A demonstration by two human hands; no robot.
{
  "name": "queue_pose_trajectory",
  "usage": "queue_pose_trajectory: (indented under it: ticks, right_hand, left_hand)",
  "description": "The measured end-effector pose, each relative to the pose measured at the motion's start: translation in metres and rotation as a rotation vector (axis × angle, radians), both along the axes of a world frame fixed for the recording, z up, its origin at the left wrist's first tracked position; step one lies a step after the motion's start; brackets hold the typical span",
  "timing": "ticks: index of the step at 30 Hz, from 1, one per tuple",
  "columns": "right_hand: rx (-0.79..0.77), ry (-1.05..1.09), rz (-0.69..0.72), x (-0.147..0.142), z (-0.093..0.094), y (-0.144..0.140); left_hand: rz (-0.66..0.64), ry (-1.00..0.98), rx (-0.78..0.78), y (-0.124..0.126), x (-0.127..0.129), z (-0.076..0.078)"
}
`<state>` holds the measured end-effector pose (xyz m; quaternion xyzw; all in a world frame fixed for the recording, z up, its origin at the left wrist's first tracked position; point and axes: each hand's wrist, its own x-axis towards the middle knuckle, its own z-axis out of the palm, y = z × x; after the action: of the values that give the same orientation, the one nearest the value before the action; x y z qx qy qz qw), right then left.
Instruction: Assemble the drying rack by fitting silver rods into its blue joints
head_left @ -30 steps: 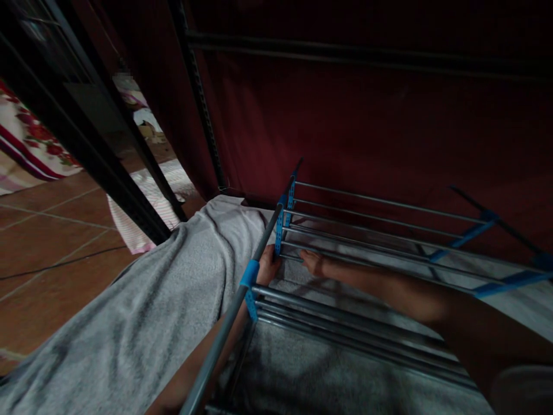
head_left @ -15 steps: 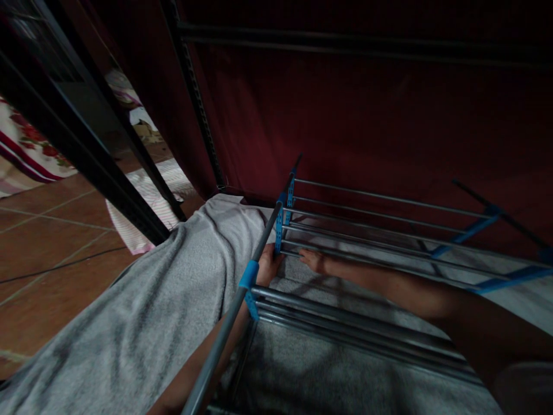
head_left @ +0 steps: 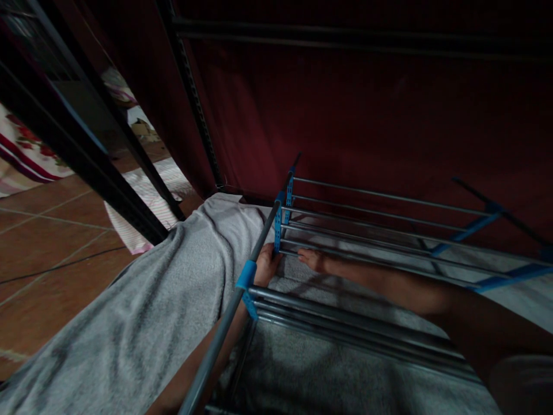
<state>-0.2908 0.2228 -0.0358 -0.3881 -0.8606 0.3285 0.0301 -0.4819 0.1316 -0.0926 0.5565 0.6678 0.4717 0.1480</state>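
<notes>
Grey towel (head_left: pixel 142 311), thick and nubbly, lies draped over the left side of a metal rack (head_left: pixel 367 230) with silver rods and blue plastic joints, and runs on beneath the rods. Left hand (head_left: pixel 266 266) presses the towel under the side rail; right hand (head_left: pixel 313 260) reaches between rods. Neither grip can be told.
</notes>
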Motion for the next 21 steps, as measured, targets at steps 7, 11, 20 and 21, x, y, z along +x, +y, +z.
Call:
queue_pose_trajectory:
  ticks: [7,11,20,21]
  right_hand:
    - [-0.122,0.038,0.035,-0.001,-0.017,0.015]
    - [-0.165,0.071,0.042,0.0,-0.028,0.022]
    - [-0.207,0.096,0.035,-0.004,-0.041,0.027]
    - [-0.212,0.091,0.037,-0.004,-0.042,0.028]
  left_hand:
    - [-0.02,0.02,-0.015,-0.002,-0.002,-0.001]
    - [-0.017,0.022,-0.024,-0.002,-0.001,0.0]
    - [-0.006,0.046,-0.031,-0.002,-0.001,-0.001]
    - [-0.002,0.05,-0.029,-0.002,-0.001,-0.002]
